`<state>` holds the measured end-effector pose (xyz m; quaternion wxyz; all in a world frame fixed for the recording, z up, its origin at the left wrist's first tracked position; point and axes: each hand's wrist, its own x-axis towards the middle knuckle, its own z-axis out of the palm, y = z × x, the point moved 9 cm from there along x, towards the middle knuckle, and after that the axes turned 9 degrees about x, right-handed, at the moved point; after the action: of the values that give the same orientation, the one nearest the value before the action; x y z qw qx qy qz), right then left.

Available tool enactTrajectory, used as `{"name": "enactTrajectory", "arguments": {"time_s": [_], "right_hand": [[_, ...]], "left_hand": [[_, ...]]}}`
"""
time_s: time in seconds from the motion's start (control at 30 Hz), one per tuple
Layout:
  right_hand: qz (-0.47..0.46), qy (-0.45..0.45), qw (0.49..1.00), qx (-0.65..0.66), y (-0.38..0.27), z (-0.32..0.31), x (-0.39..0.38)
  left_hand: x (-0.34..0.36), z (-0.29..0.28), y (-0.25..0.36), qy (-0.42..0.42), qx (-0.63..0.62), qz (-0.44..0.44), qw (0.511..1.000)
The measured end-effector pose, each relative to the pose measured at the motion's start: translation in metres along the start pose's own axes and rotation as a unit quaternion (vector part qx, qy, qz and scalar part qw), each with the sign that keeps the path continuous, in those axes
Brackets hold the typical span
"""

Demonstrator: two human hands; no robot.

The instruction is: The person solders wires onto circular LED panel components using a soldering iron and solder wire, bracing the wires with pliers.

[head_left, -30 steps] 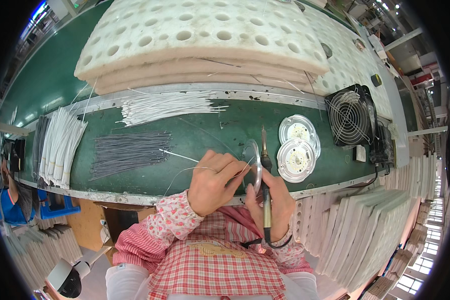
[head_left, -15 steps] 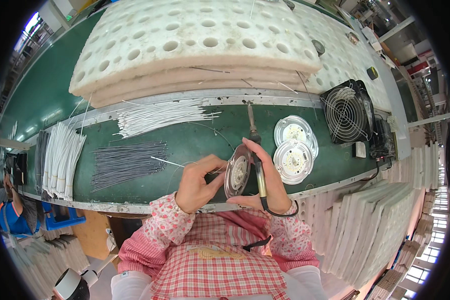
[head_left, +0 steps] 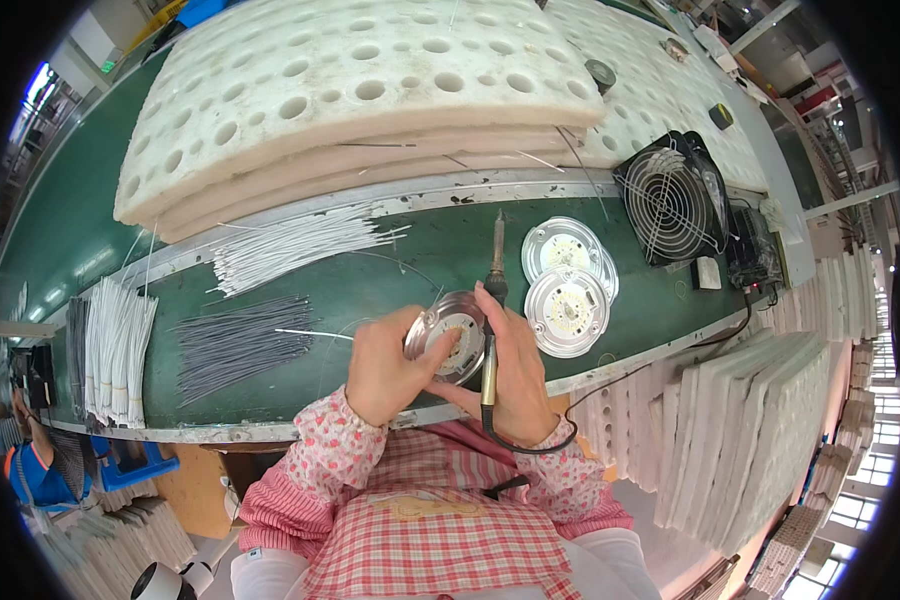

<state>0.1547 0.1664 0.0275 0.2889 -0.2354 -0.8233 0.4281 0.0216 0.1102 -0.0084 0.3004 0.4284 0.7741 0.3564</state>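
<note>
Between my hands is a round metal LED lamp plate point(head_left: 426, 338) with a pale circuit board at its middle. My left hand point(head_left: 382, 368) grips its left side, the thumb lying over the face. A white wire point(head_left: 310, 333) sticks out leftward beside that hand, along with a thin looping strand; whether the fingers pinch either is hidden. In my right hand point(head_left: 518, 378) a soldering iron point(head_left: 490, 345) stands nearly upright, tip pointing away from me. The same hand steadies the plate's right edge. More lamp plates point(head_left: 568, 312) lie overlapping to the right.
Grey wires point(head_left: 242, 345) and white wires point(head_left: 295, 250) lie spread on the green bench point(head_left: 450, 235), with bundled white wires point(head_left: 120, 350) farther left. Stacked white foam trays point(head_left: 360, 110) rise behind. A black fan point(head_left: 670, 205) stands right; the iron's cord point(head_left: 660, 358) trails off the front edge.
The lamp plate has turned from edge-on to face up toward me, and my left thumb now lies across it. The whole view has shifted slightly; the iron stays in my right hand.
</note>
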Motion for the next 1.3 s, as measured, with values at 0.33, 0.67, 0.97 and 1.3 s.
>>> {"name": "enactTrajectory", "arguments": {"time_s": [0.33,0.67,0.97,1.3], "right_hand": [[-0.046,0.028,0.979,-0.198,0.000,-0.004,-0.005],[-0.064,-0.017,0.995,0.076,-0.005,-0.042,-0.012],[-0.050,-0.043,0.995,0.070,-0.001,-0.039,-0.007],[-0.063,-0.078,0.995,0.028,-0.010,-0.026,-0.009]], "left_hand": [[-0.012,-0.019,0.013,0.070,0.142,0.213,0.964],[-0.012,-0.023,0.012,0.041,0.095,0.227,0.968],[-0.012,-0.015,0.016,0.039,0.159,0.237,0.958],[-0.008,-0.012,0.018,0.052,0.188,0.248,0.949]]}}
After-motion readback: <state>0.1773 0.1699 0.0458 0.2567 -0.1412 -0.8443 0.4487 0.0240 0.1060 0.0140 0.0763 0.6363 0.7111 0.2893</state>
